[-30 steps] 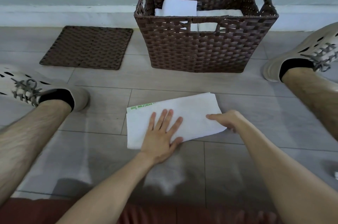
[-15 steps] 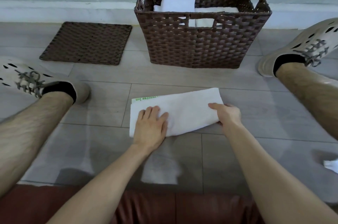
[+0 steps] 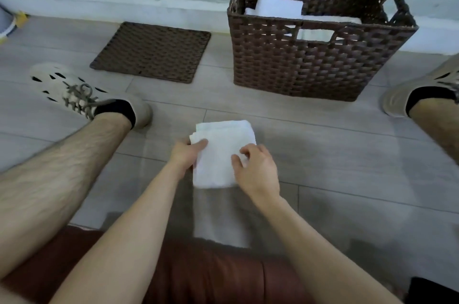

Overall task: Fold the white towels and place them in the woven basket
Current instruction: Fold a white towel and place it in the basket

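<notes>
A white towel [image 3: 222,149], folded into a small thick rectangle, lies on the grey floor between my legs. My left hand [image 3: 186,154] grips its left edge, thumb on top and fingers under the cloth. My right hand [image 3: 255,169] pinches the towel's right side with curled fingers. Behind it at the upper right stands the dark brown woven basket [image 3: 310,65]. Folded white towels [image 3: 279,6] lie inside it, partly hidden by the front wall and visible through the handle slot.
A flat brown woven mat [image 3: 152,51] lies on the floor left of the basket. My shoes [image 3: 82,95] rest on either side of the towel. A low grey ledge [image 3: 111,3] runs behind. A brown leather seat edge [image 3: 211,274] is below.
The long towel has been folded from the right over to the left into a compact rectangle. My left hand went from lying flat on it to gripping its edge; the camera shifted left.
</notes>
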The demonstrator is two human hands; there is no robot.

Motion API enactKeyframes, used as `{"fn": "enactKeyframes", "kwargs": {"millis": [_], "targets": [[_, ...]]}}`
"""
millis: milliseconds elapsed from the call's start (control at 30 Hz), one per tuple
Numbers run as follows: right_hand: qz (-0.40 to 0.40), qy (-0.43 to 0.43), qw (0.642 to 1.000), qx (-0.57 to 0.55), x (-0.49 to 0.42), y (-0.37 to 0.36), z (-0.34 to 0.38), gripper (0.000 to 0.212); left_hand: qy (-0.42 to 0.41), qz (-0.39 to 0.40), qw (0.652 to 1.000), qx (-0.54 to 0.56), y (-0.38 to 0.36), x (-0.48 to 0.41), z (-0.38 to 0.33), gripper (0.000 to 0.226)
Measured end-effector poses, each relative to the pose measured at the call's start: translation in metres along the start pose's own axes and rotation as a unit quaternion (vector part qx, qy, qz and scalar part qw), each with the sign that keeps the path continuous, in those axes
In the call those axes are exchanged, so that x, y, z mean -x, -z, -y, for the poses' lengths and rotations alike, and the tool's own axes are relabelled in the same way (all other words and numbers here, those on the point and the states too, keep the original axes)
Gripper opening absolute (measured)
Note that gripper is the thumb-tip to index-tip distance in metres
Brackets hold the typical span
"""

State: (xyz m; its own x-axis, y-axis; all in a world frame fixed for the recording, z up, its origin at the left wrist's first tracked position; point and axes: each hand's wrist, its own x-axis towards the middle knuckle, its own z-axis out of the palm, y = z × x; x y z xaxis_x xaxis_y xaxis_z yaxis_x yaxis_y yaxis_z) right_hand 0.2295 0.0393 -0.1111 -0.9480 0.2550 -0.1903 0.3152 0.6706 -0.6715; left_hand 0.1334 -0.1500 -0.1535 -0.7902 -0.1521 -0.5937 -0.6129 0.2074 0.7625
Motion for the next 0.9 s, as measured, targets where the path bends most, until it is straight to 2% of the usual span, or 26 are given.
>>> {"fn": "enactKeyframes", "kwargs": {"millis": [33,67,133,167,233,300,367,400,467,500,567,667,700,767,833,900], "targets": [[-0.043,-0.048,0.998,0.001,-0.005,0.002,-0.013,0.047,0.000,-0.019,1.000,-0.023,-0.003,-0.004,0.005,0.031],[-0.042,-0.104,0.994,-0.008,-0.010,0.004,-0.022,0.060,-0.001,-0.026,0.999,-0.046,-0.007,-0.005,0.005,0.034],[0.016,-0.203,0.978,-0.048,-0.024,0.006,-0.031,0.083,-0.005,-0.041,0.991,-0.126,-0.014,-0.008,0.003,0.041],[0.038,-0.229,0.970,-0.074,-0.031,0.005,-0.031,0.087,-0.010,-0.047,0.986,-0.162,-0.017,-0.008,0.000,0.043],[0.078,-0.247,0.957,-0.131,-0.046,0.005,-0.027,0.082,-0.024,-0.062,0.979,-0.192,-0.021,-0.008,-0.004,0.051],[0.119,-0.253,0.944,-0.174,-0.057,0.007,-0.019,0.069,-0.042,-0.071,0.973,-0.216,-0.017,-0.007,-0.008,0.080],[0.155,-0.202,0.954,-0.156,-0.063,0.016,-0.013,0.062,-0.069,-0.034,0.953,-0.293,-0.006,-0.007,-0.018,0.116],[0.170,-0.160,0.963,-0.132,-0.064,0.024,-0.009,0.063,-0.087,0.010,0.942,-0.324,0.001,-0.007,-0.024,0.131],[0.198,-0.079,0.972,-0.098,-0.064,0.045,-0.001,0.064,-0.113,0.129,0.934,-0.313,0.013,0.001,-0.044,0.153],[0.210,-0.038,0.974,-0.081,-0.063,0.057,0.003,0.063,-0.123,0.185,0.931,-0.290,0.016,0.008,-0.055,0.156],[0.226,0.033,0.973,-0.045,-0.063,0.082,0.011,0.057,-0.164,0.248,0.917,-0.266,0.012,0.029,-0.077,0.137],[0.183,0.088,0.979,-0.005,-0.064,0.119,0.020,0.044,-0.224,0.251,0.905,-0.260,-0.006,0.052,-0.104,0.068],[0.149,0.098,0.984,0.014,-0.064,0.130,0.020,0.040,-0.239,0.246,0.904,-0.255,-0.013,0.058,-0.109,0.055],[0.109,0.114,0.987,0.034,-0.063,0.146,0.014,0.036,-0.305,0.202,0.888,-0.278,-0.025,0.065,-0.116,0.059],[0.097,0.145,0.984,0.039,-0.058,0.157,0.006,0.031,-0.383,0.164,0.860,-0.294,-0.035,0.071,-0.118,0.088],[0.080,0.185,0.978,0.051,-0.054,0.165,0.001,0.026,-0.423,0.164,0.844,-0.286,-0.043,0.079,-0.122,0.116]]}}
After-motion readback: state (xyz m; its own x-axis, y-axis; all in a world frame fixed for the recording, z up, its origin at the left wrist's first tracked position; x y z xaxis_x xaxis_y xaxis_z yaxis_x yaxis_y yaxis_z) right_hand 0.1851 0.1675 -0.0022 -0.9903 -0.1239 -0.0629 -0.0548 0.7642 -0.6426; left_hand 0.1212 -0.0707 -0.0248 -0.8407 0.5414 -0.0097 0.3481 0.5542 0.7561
